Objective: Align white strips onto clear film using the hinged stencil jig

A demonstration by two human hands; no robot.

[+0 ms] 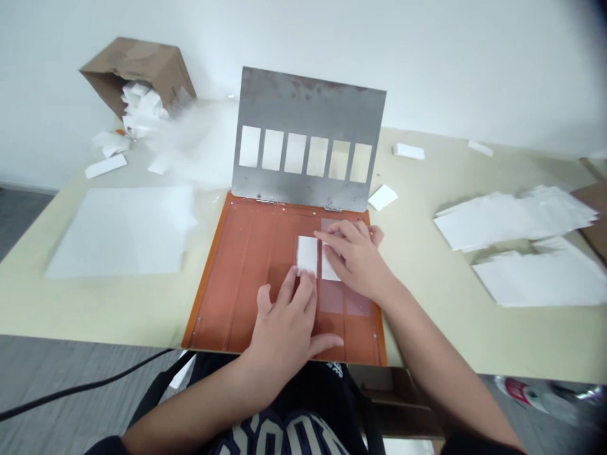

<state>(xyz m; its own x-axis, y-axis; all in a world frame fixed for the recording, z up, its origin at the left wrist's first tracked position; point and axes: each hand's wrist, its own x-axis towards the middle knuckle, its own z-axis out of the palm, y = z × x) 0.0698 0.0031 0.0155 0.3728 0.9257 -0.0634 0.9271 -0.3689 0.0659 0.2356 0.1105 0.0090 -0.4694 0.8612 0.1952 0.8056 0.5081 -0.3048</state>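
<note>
A white rectangular card (307,254) lies on the orange-brown grooved board (246,253). Its lower edge is touched by the fingertips of my left hand (287,316), whose thumb is spread out to the right. My right hand (353,259) reaches over from the right, index finger stretched to the card's upper right corner and the other fingers partly bent. Beneath that hand lies a second white card (329,268), partly covered. Translucent film strips (332,300) lie flat in the board's right-hand grooves. A grey metal lid (308,104) with several rectangular windows stands raised on hinges behind the board.
Stacks of white cards (516,221) lie at the right. A translucent sheet (123,234) is spread at the left, with a tipped cardboard box (137,63) of white scraps behind it. Loose white pieces (383,197) lie near the lid. A black cable (85,385) hangs below the table edge.
</note>
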